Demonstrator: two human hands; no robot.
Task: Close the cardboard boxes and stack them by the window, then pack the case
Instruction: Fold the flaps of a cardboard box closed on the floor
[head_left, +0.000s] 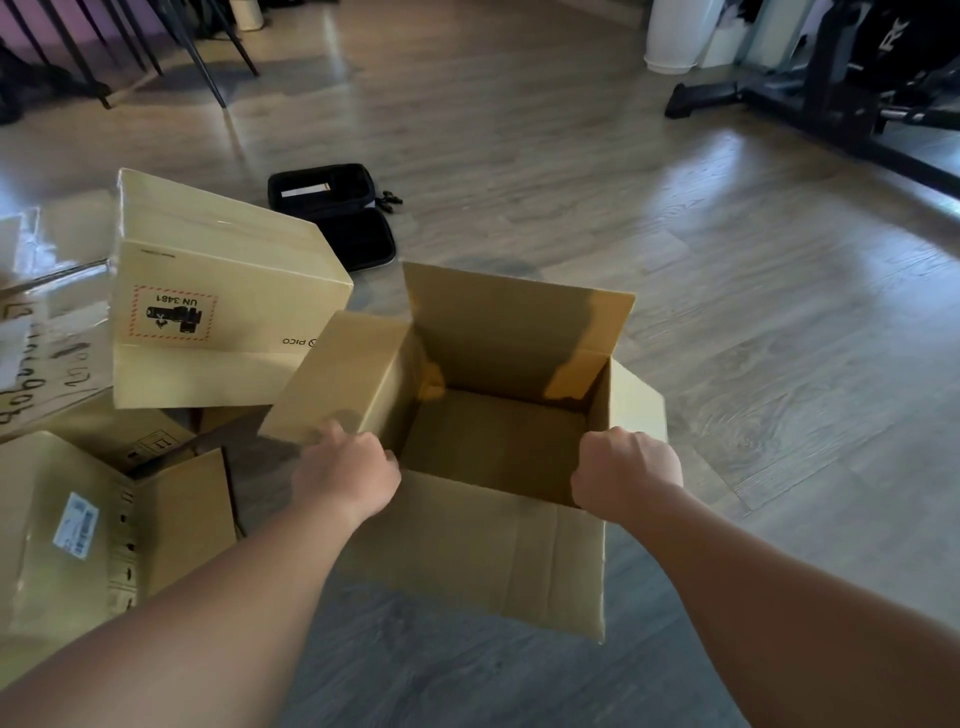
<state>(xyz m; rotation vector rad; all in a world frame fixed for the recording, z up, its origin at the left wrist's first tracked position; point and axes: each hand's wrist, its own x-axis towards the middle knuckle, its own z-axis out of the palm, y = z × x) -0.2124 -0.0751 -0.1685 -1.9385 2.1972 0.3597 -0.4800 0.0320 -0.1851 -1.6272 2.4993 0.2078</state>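
Observation:
An open, empty cardboard box (483, 551) stands on the floor in front of me with its flaps spread out. My left hand (345, 470) grips the near left corner of its rim, beside the left flap. At the near right corner my right hand (623, 473) grips the rim, fingers curled over the edge. A closed box with a UN 3481 label (208, 312) lies to the left, resting on other boxes. Beyond it a black zip case (337, 208) lies open on the floor.
More cardboard boxes (104, 525) crowd the left side. Chair legs (208, 57) stand at the far left. A black exercise machine (841, 88) and a white bin (675, 36) are at the far right. Wooden floor (753, 312) spreads to the right of the box.

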